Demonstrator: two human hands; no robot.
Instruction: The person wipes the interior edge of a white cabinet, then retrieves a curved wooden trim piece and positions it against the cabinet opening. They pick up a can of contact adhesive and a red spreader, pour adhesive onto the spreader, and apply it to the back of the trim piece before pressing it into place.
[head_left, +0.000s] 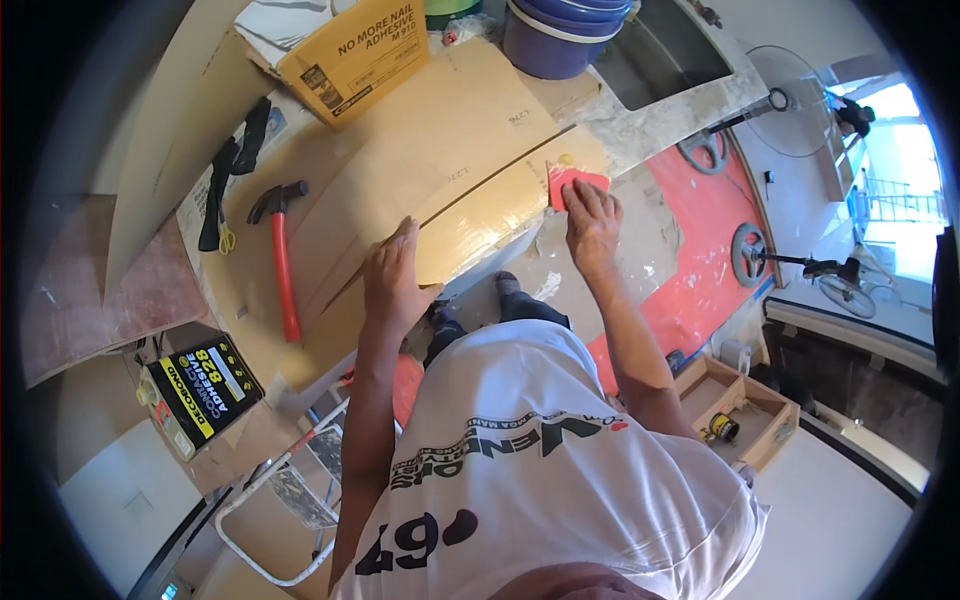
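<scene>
A narrow brown board strip [500, 215] lies along the near edge of the work surface, its top glossy with a wet, yellowish coat. My left hand [393, 278] grips the strip's left end, fingers over the top and thumb at the near edge. At the other end, my right hand [592, 222] pinches a flat red spreader [571, 188] against the strip. A small yellowish blob [566, 160] sits just beyond the spreader. Behind the strip, across a thin dark gap, lies a wider brown board [440, 150].
Left of the boards are a red-handled claw hammer [283, 260] and yellow-handled scissors [226, 238]. A yellow carton [355, 55] and purple bucket [560, 40] stand at the back, near a sink [660, 60]. A black-and-yellow adhesive can [205, 390] is lower left; a wooden drawer [765, 410], lower right.
</scene>
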